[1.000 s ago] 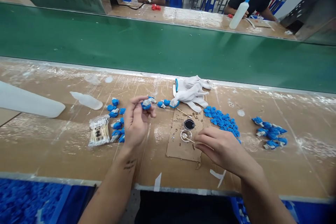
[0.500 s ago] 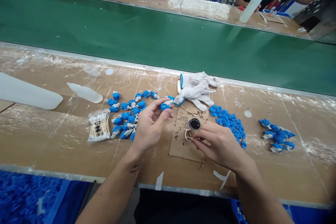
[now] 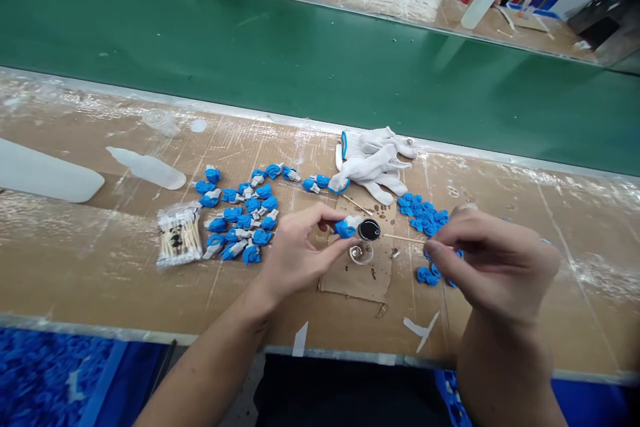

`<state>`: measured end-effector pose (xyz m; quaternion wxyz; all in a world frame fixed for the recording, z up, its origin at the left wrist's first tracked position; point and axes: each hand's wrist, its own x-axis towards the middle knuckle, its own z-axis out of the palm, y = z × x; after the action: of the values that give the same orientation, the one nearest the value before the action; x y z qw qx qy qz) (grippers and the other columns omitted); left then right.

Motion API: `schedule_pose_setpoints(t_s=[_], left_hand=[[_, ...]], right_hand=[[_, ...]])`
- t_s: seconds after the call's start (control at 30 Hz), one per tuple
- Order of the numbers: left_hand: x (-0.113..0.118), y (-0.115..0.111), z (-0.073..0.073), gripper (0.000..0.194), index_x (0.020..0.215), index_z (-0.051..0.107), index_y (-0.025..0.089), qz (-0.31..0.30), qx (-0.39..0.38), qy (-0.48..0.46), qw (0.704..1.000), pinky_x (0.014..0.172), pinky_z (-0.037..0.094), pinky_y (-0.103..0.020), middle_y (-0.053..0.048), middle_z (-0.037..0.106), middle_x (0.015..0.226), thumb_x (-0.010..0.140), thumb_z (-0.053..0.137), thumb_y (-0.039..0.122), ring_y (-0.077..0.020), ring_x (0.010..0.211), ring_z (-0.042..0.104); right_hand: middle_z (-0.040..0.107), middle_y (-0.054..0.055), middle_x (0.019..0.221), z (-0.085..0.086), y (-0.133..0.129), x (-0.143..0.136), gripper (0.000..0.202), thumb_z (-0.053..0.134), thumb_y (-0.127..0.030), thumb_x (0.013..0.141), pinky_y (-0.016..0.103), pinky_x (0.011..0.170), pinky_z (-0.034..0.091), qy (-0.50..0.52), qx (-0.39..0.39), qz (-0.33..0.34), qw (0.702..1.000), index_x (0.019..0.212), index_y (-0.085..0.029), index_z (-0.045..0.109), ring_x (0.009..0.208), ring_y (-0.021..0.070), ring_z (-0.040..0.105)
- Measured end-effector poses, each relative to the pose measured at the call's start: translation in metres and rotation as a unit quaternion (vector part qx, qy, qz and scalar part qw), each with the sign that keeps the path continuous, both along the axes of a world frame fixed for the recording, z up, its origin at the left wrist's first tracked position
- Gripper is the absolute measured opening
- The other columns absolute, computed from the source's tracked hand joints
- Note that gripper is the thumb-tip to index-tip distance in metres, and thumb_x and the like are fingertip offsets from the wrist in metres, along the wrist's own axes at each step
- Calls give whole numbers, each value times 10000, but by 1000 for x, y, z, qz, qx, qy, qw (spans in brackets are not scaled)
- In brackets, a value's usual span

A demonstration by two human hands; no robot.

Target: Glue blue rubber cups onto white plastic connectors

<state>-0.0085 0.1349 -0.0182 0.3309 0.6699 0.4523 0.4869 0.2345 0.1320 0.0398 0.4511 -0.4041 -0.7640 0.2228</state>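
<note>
My left hand (image 3: 305, 247) pinches a small blue-and-grey plastic part (image 3: 345, 227) between thumb and fingertips, close to the left side of a small cup of dark liquid (image 3: 369, 231). In my right hand (image 3: 493, 263) is a thin wooden swab stick (image 3: 404, 238), gripped at its right end. The stick points left, its far end near the cup's right edge; whether it touches the cup I cannot tell. Just in front of the dark liquid is a clear small cup (image 3: 361, 254). Both cups stand on a stained cardboard piece (image 3: 345, 280). Another cotton swab (image 3: 358, 205) lies behind them.
Several blue-and-grey parts (image 3: 244, 220) lie left, beside a bag of cotton swabs (image 3: 179, 235) and a white squeeze bottle (image 3: 147, 168). White gloves (image 3: 375, 163) and loose blue pieces (image 3: 423, 213) lie right of centre. A green conveyor belt (image 3: 280, 60) runs behind; people sit beyond.
My left hand has brought the blue-and-grey part right and down, beside the dark liquid. My right hand has moved away from the cups to the right, and the stick now shows in it.
</note>
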Motion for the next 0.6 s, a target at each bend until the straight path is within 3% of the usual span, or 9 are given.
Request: schedule_pose_setpoints(t_s=[0.13, 0.33, 0.6], left_hand=[[5, -5, 2, 241, 953, 732, 181, -20, 11, 17, 1000, 685, 564, -251, -23, 799, 844, 778, 885, 243, -155, 738, 734], [6, -5, 5, 233, 924, 736, 178, -20, 18, 18, 999, 645, 552, -229, -13, 802, 806, 769, 893, 253, -146, 696, 744], [7, -6, 2, 235, 941, 742, 188, -31, 9, 17, 999, 698, 578, -259, -39, 824, 886, 780, 888, 279, -185, 781, 778]], right_hand=[[623, -39, 619, 6, -1, -7, 188, 731, -44, 808, 296, 524, 400, 63, 20, 3, 998, 765, -220, 681, 544, 104, 519], [624, -36, 627, 0, 0, -20, 175, 749, -41, 790, 279, 532, 409, 60, 2, 27, 998, 766, -196, 672, 554, 91, 531], [617, -38, 607, -5, -1, -27, 148, 754, -81, 799, 252, 516, 399, 31, -9, 14, 999, 743, -194, 677, 541, 82, 531]])
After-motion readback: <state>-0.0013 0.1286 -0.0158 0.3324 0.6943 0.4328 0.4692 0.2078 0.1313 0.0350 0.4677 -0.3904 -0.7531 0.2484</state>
